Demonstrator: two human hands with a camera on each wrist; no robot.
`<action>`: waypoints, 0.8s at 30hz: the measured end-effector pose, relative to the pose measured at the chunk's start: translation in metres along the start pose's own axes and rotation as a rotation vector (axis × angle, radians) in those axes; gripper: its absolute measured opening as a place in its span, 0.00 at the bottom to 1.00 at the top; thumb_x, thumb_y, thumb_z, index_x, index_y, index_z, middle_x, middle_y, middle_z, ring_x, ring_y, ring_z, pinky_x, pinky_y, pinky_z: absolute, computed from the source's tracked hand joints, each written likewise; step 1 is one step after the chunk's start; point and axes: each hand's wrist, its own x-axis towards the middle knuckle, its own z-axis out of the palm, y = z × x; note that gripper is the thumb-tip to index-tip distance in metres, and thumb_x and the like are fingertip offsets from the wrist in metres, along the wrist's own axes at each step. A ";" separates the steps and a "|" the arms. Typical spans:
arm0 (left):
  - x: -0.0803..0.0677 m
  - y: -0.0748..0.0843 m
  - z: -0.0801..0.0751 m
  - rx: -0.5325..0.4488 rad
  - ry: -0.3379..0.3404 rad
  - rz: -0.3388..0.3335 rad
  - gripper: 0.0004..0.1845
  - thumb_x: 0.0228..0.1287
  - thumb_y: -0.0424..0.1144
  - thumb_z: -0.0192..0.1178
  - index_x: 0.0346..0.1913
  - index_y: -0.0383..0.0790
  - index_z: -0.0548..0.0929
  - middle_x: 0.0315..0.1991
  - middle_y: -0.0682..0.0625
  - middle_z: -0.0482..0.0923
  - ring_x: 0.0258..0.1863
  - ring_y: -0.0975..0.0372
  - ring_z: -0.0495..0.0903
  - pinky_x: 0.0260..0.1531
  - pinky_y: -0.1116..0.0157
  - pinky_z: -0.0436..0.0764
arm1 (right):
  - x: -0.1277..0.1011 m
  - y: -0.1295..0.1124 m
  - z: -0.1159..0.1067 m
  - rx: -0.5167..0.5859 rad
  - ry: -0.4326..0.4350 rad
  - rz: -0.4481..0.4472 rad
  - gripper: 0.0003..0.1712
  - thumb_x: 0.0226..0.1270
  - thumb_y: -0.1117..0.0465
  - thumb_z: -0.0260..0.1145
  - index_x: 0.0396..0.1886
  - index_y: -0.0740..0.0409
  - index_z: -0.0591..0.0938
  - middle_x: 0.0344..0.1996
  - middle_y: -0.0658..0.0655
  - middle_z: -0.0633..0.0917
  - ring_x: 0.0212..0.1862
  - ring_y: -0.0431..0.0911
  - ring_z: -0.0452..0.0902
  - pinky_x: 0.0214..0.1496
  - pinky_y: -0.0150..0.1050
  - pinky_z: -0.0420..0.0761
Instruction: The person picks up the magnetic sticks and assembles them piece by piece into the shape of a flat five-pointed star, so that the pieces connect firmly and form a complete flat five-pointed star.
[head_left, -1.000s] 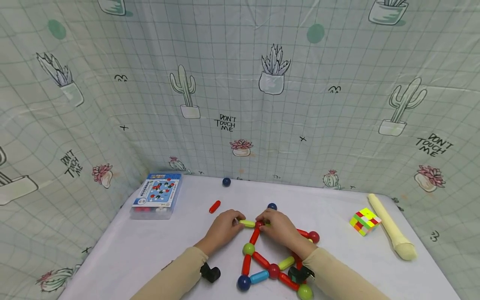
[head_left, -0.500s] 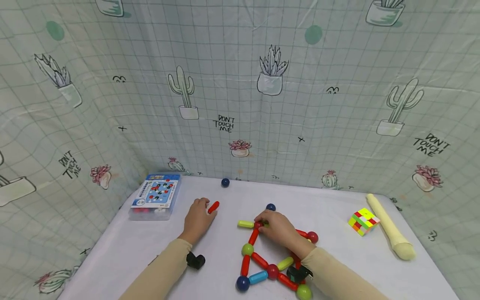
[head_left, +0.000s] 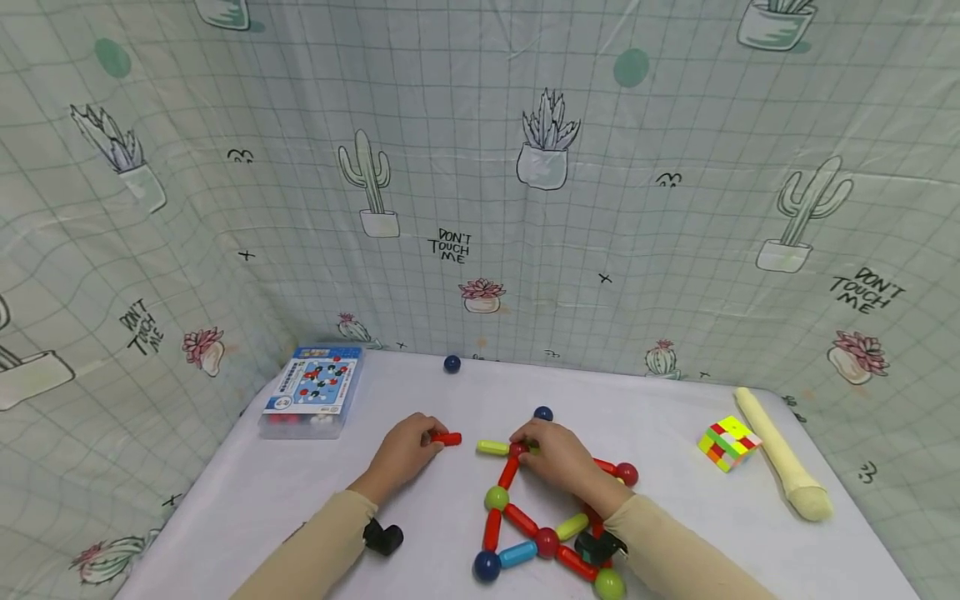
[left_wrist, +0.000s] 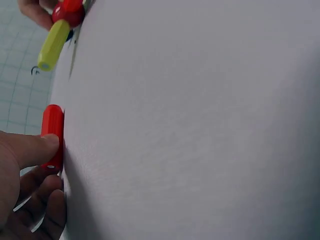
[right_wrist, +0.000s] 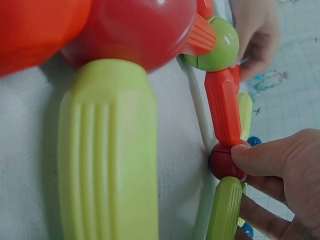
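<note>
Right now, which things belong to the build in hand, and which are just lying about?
In the job:
left hand pinching the red rod
right hand gripping the red ball of the rod-and-ball frame
yellow rod joined to that ball

Lying about:
blue box
dark blue ball by the backdrop
colour cube
cream recorder

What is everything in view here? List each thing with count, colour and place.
loose stick: 1, red, pinched by left hand
rod-and-ball figure: 1, mixed colours, table front centre
loose balls: 2, dark blue, rear centre
toy box: 1, blue lid, rear left
puzzle cube: 1, multicoloured, right
recorder: 1, cream, far right
table: 1, white
backdrop: 1, cactus print
left hand: pinches loose stick
right hand: grips figure's top red ball
</note>
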 end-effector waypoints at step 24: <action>-0.034 0.024 0.000 -0.171 -0.273 0.243 0.10 0.70 0.36 0.65 0.51 0.49 0.86 0.45 0.59 0.79 0.37 0.68 0.73 0.41 0.68 0.77 | -0.001 -0.002 -0.001 -0.005 0.010 -0.024 0.11 0.64 0.64 0.74 0.45 0.51 0.88 0.40 0.48 0.85 0.42 0.46 0.80 0.52 0.49 0.82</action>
